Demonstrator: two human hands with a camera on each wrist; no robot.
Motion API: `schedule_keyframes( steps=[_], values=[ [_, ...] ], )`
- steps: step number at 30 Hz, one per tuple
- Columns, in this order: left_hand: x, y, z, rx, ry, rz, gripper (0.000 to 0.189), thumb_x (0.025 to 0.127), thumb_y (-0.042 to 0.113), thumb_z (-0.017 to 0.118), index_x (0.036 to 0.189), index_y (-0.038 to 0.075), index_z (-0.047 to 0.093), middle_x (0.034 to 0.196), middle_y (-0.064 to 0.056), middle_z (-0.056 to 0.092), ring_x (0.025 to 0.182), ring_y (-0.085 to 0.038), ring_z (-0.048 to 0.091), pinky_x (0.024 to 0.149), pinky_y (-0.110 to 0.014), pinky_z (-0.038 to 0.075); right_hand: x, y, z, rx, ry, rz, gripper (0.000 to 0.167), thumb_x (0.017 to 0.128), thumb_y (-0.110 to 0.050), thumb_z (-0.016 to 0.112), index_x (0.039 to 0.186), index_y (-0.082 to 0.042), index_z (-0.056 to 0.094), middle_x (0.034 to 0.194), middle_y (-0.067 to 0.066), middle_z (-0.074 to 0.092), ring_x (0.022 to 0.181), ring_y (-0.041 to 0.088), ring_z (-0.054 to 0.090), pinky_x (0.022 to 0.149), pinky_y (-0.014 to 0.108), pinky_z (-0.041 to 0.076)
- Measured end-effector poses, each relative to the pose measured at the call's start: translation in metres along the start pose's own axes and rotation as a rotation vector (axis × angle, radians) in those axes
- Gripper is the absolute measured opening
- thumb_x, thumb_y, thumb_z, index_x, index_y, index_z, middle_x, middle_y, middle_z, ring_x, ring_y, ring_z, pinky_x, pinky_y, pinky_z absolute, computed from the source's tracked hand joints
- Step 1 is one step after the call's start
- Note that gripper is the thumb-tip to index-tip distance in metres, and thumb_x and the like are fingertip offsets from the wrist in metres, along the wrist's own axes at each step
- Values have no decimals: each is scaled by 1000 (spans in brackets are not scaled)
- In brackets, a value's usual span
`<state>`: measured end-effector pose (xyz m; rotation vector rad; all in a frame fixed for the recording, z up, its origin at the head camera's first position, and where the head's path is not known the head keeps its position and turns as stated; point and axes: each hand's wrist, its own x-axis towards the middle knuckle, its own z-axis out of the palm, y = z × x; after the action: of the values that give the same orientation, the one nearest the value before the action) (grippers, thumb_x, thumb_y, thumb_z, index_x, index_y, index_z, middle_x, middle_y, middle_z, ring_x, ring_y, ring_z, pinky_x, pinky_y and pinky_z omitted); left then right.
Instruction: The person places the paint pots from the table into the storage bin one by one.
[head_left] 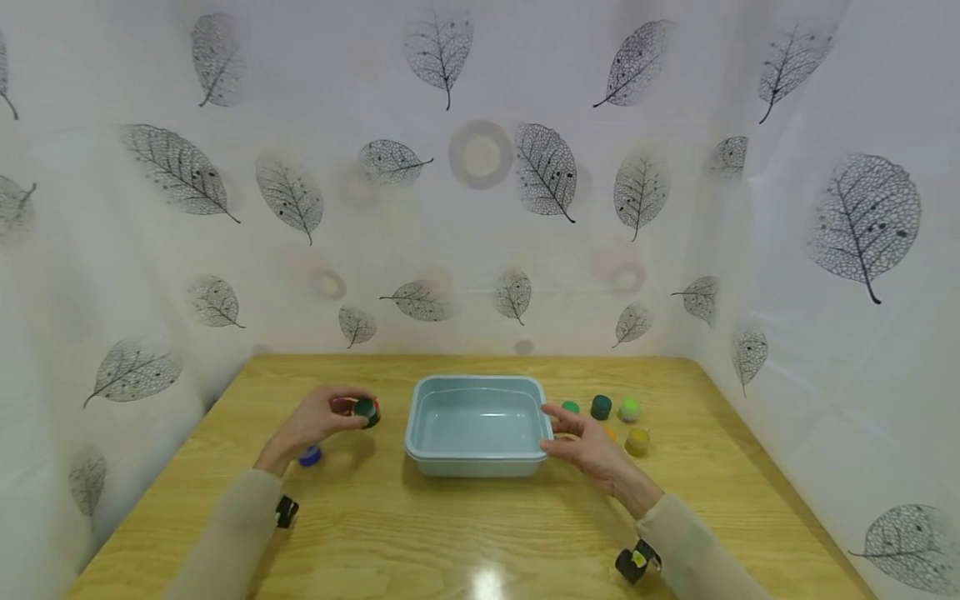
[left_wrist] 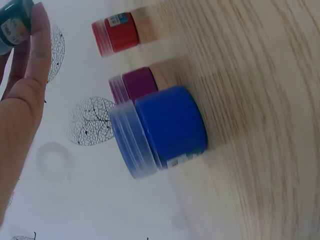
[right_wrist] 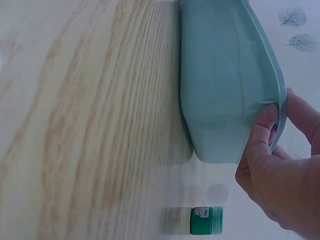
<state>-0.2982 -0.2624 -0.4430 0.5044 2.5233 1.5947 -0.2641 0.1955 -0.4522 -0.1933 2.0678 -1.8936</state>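
Note:
My left hand point(head_left: 318, 421) holds a small dark green paint jar point(head_left: 366, 412) above the table, left of a light blue plastic basin point(head_left: 480, 468). In the left wrist view the same green jar point(left_wrist: 16, 29) is pinched at the fingertips, partly cut off by the frame. Below that hand, a blue paint jar point(left_wrist: 172, 127), a purple jar point(left_wrist: 140, 84) and a red jar point(left_wrist: 122, 32) stand on the table. My right hand point(head_left: 592, 450) grips the basin's right rim, with thumb and fingers on either side of it in the right wrist view. The basin's visible inside holds nothing.
Right of the basin stand several more jars: a green one point(head_left: 570, 407), a dark teal one point(head_left: 601, 407), a light green one point(head_left: 629, 409), a yellow one point(head_left: 637, 442) and a partly hidden orange one point(head_left: 611, 433). A leaf-patterned curtain point(head_left: 480, 250) surrounds the wooden table point(head_left: 420, 533).

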Motion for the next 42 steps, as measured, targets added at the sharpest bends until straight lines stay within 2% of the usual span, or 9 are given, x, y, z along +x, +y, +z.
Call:
schedule_keyframes(
  steps=[3,10,14,19,21,26,30,35,42],
  values=[
    [2,2,5,-35,19,25,45,87,15,75,128,1,61,119,-20,65,99,-18,66,81,-26,58,0,0,1,8,4,1,73,87,-12,75,150,-9,38,128,21,49,106,18,57,85,23,56],
    [6,8,18,-78,73,57,47,85,18,77,126,0,61,121,-19,64,110,-28,63,79,-25,57,0,1,1,8,4,-3,73,87,-12,75,150,-9,38,127,20,50,106,18,57,85,24,56],
    [9,14,26,-117,107,44,49,82,19,80,124,2,62,112,-10,68,98,-18,65,71,-31,58,0,2,1,6,4,-1,74,86,-13,75,150,-9,39,126,20,50,106,18,57,88,27,56],
    [16,23,40,-129,166,24,49,81,23,81,124,7,63,106,-4,68,79,-10,59,61,-27,53,0,1,0,14,12,3,74,86,-12,76,150,-10,39,126,20,50,107,19,57,89,28,56],
    [19,26,48,-129,198,25,48,82,24,81,123,8,63,108,-6,67,84,-11,59,64,-25,53,0,1,0,17,13,-1,74,86,-12,75,150,-10,39,127,21,49,107,19,57,88,27,56],
    [26,32,68,-140,285,19,45,81,23,81,120,8,66,115,-12,67,103,-17,61,82,-21,55,1,2,0,20,10,-6,74,87,-11,75,150,-9,38,128,22,48,107,20,57,86,26,56],
    [32,38,85,-150,353,11,44,80,23,82,118,7,67,116,-12,67,107,-22,61,85,-21,56,1,3,0,21,6,0,74,86,-11,75,151,-9,38,128,22,48,107,20,57,88,27,56],
    [35,52,102,-138,386,-27,42,80,20,82,117,10,67,116,-8,68,110,-22,61,90,-30,57,0,2,1,25,8,6,74,86,-10,75,150,-9,38,129,24,47,107,19,56,89,29,56],
    [40,62,116,-121,387,-20,41,80,14,81,119,9,67,115,-7,69,108,-22,63,92,-36,56,-1,1,2,31,5,4,73,87,-9,73,151,-8,36,129,24,46,106,18,57,87,26,56]
  ],
)
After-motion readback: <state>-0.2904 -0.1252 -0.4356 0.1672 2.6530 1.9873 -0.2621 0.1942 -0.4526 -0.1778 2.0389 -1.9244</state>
